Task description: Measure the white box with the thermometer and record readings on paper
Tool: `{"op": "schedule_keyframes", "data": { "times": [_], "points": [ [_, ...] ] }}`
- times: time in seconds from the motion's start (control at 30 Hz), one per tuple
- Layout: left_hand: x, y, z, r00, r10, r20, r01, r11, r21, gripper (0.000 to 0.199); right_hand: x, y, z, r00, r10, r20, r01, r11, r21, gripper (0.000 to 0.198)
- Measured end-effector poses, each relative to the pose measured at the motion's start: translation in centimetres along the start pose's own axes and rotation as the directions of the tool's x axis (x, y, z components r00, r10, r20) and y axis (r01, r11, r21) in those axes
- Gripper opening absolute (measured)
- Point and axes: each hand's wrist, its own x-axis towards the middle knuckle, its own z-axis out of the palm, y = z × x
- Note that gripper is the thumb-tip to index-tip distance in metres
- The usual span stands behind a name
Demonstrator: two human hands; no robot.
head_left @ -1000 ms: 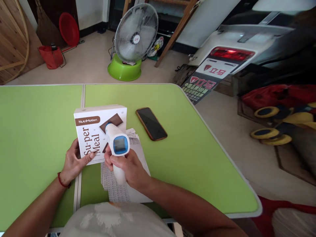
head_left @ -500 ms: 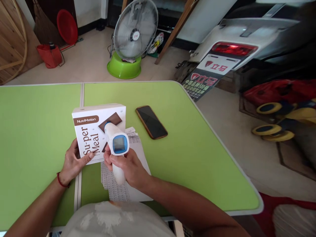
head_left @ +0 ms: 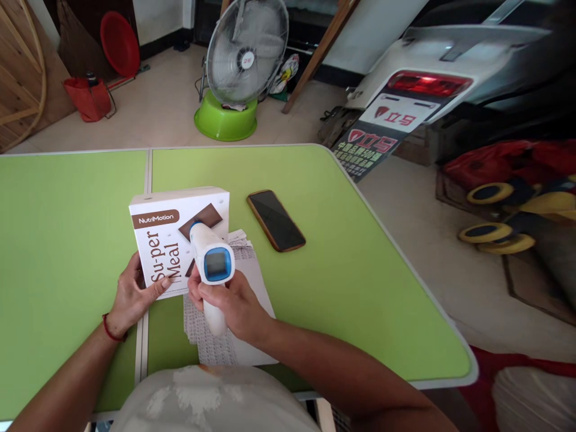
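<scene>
My left hand (head_left: 135,291) grips the lower left corner of a white box (head_left: 155,240) printed "NutriMotion Su-per Meal", thumb on its front face and the other fingers behind it. The box is tilted up toward me. Wrapped round the handle of a white infrared thermometer (head_left: 207,243) with a blue-rimmed screen is my right hand (head_left: 229,300). The thermometer's front end points at the box face, close to a brown picture; whether they touch I cannot tell. Beneath the hands lie printed paper sheets (head_left: 256,291), partly covered by my right hand and the thermometer.
A phone (head_left: 276,221) in a brown case lies right of the box on the green table (head_left: 360,288). Past the table's far edge stand a fan (head_left: 247,60) on a green basin (head_left: 225,123) and a red bag (head_left: 87,99). A scooter's rear (head_left: 427,84) is at the right.
The view has shifted very slightly. Both hands, the box and the thermometer keep nearly the same position; the thermometer's screen looks a little darker.
</scene>
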Motion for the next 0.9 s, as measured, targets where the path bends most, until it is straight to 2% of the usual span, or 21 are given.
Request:
{"op": "schedule_keyframes", "data": {
  "times": [0.9],
  "points": [
    [0.08,-0.02,0.06,1.0,0.003,-0.026,-0.003,1.0,0.007,0.052,-0.02,0.0,-0.09,1.0,-0.01,0.017,0.011,1.0,-0.028,0.019]
  ]
}}
